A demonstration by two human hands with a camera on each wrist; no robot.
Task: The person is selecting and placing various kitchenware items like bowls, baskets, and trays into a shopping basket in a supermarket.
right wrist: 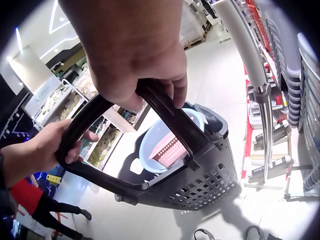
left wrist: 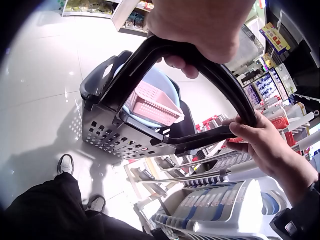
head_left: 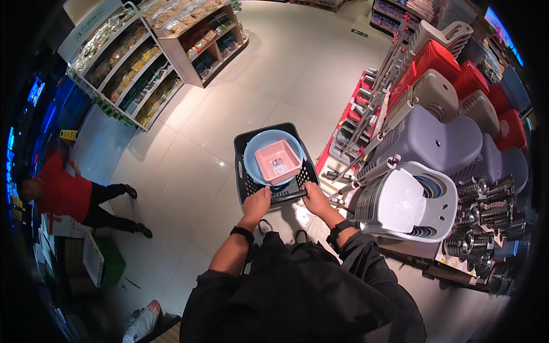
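A black shopping basket (head_left: 245,182) with perforated sides is in front of me at floor level. In it sits a round light blue basin (head_left: 251,150), and inside that a square pink plastic basket (head_left: 278,154) with a pale label. My left hand (head_left: 257,204) grips the left end of the black handle (head_left: 289,197). Around the handle's right end curl the fingers of my right hand (head_left: 316,199). Both wrist views show the handle standing up toward me, with the left hand (left wrist: 205,25) and the right hand (right wrist: 142,70) wrapped over its bends.
Stacked plastic stools (head_left: 434,137) and mops (head_left: 374,114) line the right side, close to the basket. Shelves of packaged goods (head_left: 128,63) stand ahead on the left. A person in a red top (head_left: 66,191) is at the left. Pale tiled floor (head_left: 274,80) stretches ahead.
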